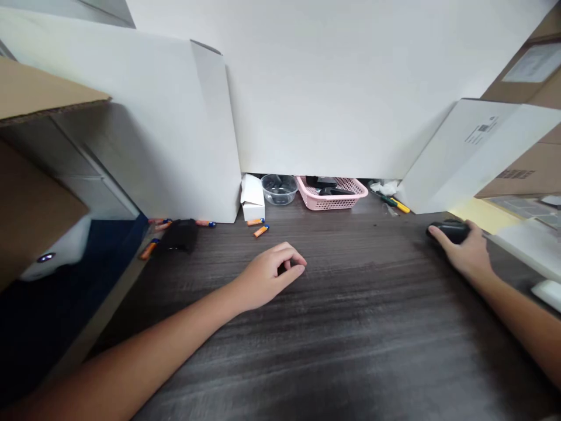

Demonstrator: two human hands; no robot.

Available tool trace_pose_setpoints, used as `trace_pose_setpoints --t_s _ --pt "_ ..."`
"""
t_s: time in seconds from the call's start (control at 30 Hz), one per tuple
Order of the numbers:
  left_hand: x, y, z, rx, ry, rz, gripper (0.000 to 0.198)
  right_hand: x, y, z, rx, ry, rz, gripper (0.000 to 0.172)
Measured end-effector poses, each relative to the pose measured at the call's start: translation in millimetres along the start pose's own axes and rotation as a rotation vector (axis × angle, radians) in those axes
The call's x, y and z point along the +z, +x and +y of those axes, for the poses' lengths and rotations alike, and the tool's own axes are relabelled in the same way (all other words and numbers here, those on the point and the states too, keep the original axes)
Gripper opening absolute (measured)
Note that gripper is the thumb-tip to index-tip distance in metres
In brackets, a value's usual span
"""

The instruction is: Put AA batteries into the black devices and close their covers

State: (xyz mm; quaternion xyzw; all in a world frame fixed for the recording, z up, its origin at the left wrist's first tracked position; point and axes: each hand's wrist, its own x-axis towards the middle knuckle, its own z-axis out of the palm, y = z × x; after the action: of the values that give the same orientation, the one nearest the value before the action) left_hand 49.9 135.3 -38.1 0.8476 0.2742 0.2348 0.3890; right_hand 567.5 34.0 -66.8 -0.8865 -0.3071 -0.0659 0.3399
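My right hand [471,251] reaches to the right side of the dark wood-grain table [333,339]. Its thumb and fingers are around a black rounded object that looks like a computer mouse [453,230]. Left of centre, my left hand [269,275] rests on the table with its fingers curled and the thumb and index tips close together. Nothing shows inside that curl. Nearest to it are two orange batteries with blue ends, one a loose battery [261,231] and the other a battery [255,221] by a small white box [253,199].
A clear round bowl [279,190] and a pink basket [331,203] with black items stand at the back. A yellow-handled tool [400,205] lies to their right. Several batteries surround a black object [177,235] at left. White boxes [175,134] and a cardboard box [39,88] flank the table.
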Motion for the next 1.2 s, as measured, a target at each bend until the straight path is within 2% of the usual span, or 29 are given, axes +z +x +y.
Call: trace_pose_setpoints --t_s 0.07,0.17,0.27,0.33,0.43,0.5,0.6,0.7,0.77,0.83,0.93,1.03,1.1,1.13,1.2 --pt "0.0 -0.3 0.9 0.011 0.027 -0.016 0.022 2.2 19.4 4.7 -0.003 -0.058 -0.015 0.109" --pt "-0.4 -0.5 1.3 0.018 0.042 -0.016 0.022 10.0 24.3 -7.0 -0.09 -0.097 0.03 0.092" --pt "0.0 0.2 0.1 0.013 0.036 -0.01 0.023 21.3 15.4 -39.3 -0.247 -0.097 0.114 0.072" --pt "0.5 1.1 -1.1 0.011 0.023 -0.01 0.023 30.9 11.6 -74.2 -0.387 -0.082 0.085 0.058" --pt "0.8 1.8 -2.3 0.017 -0.005 -0.013 0.025 48.5 14.2 -144.2 -0.629 -0.049 -0.081 0.045" --pt "0.7 1.5 -2.6 0.015 -0.023 -0.014 0.025 61.7 20.0 -194.8 -0.746 -0.05 -0.237 0.039" --pt "0.0 0.5 -2.3 -0.004 -0.064 -0.006 0.025 80.4 28.5 -258.0 -0.797 -0.139 -0.503 0.041" --pt "-1.0 0.6 -1.5 -0.04 -0.114 0.017 0.025 92.7 30.9 -293.8 -0.791 -0.291 -0.698 0.031" --pt "-1.8 1.4 -1.3 -0.079 -0.135 0.05 0.025 95.3 29.6 -304.5 -0.792 -0.372 -0.754 0.028" --pt "-2.5 2.2 -1.6 -0.112 -0.154 0.088 0.025 93.0 27.8 -308.8 -0.808 -0.416 -0.744 0.028" --pt "-3.1 2.9 -2.3 -0.123 -0.2 0.097 0.025 79.9 25.0 -306.6 -0.84 -0.421 -0.619 0.028" --pt "-2.4 3.5 -2.8 -0.122 -0.272 0.055 0.028 60.0 12.8 -292.7 -0.866 -0.376 -0.442 0.04" --pt "-1.1 4.2 -3.7 -0.127 -0.347 0.041 0.032 49.1 -9.1 -278.9 -0.904 -0.27 -0.319 0.043" --pt "-0.2 4.6 -4.5 -0.128 -0.389 0.041 0.035 45.7 -25.2 -272.0 -0.938 -0.096 -0.205 0.042" --pt "1.9 5.3 -6.6 -0.131 -0.458 0.052 0.043 43.7 -65.6 -261.0 -0.943 0.247 -0.068 0.045"
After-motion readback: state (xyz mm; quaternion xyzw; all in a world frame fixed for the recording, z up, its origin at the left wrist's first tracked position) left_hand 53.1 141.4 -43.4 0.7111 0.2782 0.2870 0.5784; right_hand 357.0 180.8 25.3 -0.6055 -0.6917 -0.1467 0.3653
